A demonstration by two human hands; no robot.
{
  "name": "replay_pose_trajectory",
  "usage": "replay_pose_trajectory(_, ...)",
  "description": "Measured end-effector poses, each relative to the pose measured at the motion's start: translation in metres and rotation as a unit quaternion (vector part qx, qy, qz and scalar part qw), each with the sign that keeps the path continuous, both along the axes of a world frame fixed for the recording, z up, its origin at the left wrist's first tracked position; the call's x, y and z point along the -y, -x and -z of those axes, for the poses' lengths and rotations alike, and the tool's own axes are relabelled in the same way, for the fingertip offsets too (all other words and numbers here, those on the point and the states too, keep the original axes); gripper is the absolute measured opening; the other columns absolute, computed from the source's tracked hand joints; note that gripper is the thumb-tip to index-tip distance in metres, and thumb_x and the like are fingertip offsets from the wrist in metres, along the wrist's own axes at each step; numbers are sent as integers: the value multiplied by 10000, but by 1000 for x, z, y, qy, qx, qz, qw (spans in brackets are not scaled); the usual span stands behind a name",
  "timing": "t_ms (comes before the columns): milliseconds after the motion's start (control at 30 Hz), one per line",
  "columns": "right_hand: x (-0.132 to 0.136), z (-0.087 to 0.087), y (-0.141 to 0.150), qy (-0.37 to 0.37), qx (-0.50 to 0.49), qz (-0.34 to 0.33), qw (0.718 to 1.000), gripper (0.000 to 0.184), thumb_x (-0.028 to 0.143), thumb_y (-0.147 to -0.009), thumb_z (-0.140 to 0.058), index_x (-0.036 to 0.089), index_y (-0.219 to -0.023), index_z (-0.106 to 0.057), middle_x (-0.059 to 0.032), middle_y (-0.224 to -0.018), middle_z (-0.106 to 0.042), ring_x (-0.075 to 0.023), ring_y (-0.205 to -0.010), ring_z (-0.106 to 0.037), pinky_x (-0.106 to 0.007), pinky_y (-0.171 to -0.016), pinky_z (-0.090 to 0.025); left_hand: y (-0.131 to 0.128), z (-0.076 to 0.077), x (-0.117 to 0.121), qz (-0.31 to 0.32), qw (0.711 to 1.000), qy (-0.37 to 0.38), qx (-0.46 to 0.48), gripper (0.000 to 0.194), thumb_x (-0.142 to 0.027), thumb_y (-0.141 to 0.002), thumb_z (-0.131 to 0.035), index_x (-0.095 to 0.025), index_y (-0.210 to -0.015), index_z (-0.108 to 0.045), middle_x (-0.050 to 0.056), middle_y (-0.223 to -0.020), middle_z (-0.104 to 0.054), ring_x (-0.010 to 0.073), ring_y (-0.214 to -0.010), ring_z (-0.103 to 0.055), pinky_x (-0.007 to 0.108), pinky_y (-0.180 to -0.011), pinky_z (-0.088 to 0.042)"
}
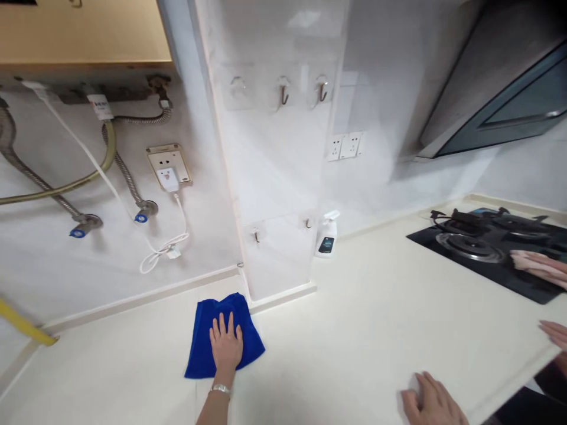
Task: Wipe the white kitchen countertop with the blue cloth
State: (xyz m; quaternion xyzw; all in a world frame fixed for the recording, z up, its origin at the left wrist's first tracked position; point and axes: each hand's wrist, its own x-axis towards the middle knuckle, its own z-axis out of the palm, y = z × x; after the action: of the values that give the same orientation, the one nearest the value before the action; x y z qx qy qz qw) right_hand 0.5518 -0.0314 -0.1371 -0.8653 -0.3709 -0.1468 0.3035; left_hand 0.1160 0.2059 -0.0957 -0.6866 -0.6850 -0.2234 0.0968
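A blue cloth (201, 348) lies spread on the white countertop (345, 342), close to the base of the wall pillar. My left hand (227, 345) rests flat on top of it, fingers spread, with a silvery band (220, 389) at the wrist. At the bottom right, my right hand (432, 401) is on the bare countertop, fingers extended and thumb apart, holding nothing; the frame cuts off its lower part.
Another person's hand with a pink cloth (531, 264) is over the black gas stove (469, 251); their other hand (554, 333) is by the counter edge. A white spray bottle (326, 236) stands beside the pillar. A yellow hose (26, 324) and plugged-in cable (170, 180) are left.
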Motion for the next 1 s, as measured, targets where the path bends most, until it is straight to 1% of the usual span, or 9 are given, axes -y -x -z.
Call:
replay_pose_trajectory(100,2,2,0,-10,48,-33,998,534,461,-784,-388,195,-1197,-598,-162,-1258,-636,-376,-1240,-551,-559,-1038,-455,-1,3,28,-13,1000,-1,-7,519,-382,-962,-317,-222,-1427,-481,153,-1511,-486,358,-1438,-368,572,-1144,-353)
replay_pose_trajectory(267,3,7,0,-26,58,-25,998,504,429,-824,-369,172,-1197,-592,-163,-1283,-629,-376,-1245,-543,-559,-1050,-429,-8,8,79,-37,999,3,-21,510,-374,-963,-331,-222,-1426,-480,152,-1519,-475,368,-1438,-365,570,-1144,-357)
replay_pose_trajectory(433,3,14,-1,-31,63,-29,997,492,402,-851,-366,166,-1222,-587,-148,-1324,-604,-346,-1297,-503,-530,-1079,-392,-18,11,122,-40,998,13,-43,506,-362,-964,-343,-230,-1436,-465,143,-1541,-447,369,-1446,-352,573,-1152,-353)
replay_pose_trajectory(533,5,15,-3,-24,72,-34,997,458,371,-868,-391,143,-1207,-599,-158,-1335,-593,-338,-1309,-484,-511,-1088,-365,-24,7,149,-39,998,31,-44,510,-369,-968,-343,-239,-1450,-445,135,-1553,-431,363,-1458,-334,573,-1159,-347)
replay_pose_trajectory(633,8,12,-5,-13,78,-38,996,421,342,-874,-433,138,-1205,-596,-162,-1343,-585,-335,-1316,-467,-499,-1083,-345,-22,-3,178,-17,996,71,-42,516,-383,-977,-323,-252,-1468,-416,117,-1572,-405,347,-1477,-299,564,-1170,-339)
replay_pose_trajectory(733,10,11,-6,-17,86,-48,995,399,312,-864,-469,137,-1199,-596,-163,-1335,-589,-342,-1305,-467,-508,-1067,-345,-5,-13,205,10,993,110,-34,516,-403,-982,-311,-273,-1473,-407,89,-1588,-385,324,-1488,-281,550,-1184,-325)
replay_pose_trajectory(800,11,12,-6,-32,92,-58,994,394,293,-853,-487,136,-1195,-599,-172,-1332,-587,-355,-1297,-465,-528,-1055,-345,12,-17,223,6,992,123,-26,525,-427,-980,-310,-272,-1472,-411,85,-1593,-376,320,-1492,-271,543,-1192,-314)
replay_pose_trajectory(867,12,14,-6,-46,93,-72,992,395,278,-843,-498,143,-1200,-599,-177,-1340,-580,-372,-1305,-449,-554,-1047,-339,32,-18,241,-26,991,131,-16,543,-452,-976,-301,-268,-1476,-406,89,-1598,-367,328,-1494,-263,545,-1192,-310)
replay_pose_trajectory(1000,14,16,-8,-60,87,-96,990,386,271,-856,-496,151,-1207,-599,-180,-1352,-577,-383,-1310,-452,-594,-1053,-325,71,-15,282,-123,983,139,7,590,-493,-969,-251,-255,-1494,-377,98,-1607,-348,346,-1496,-250,562,-1189,-297)
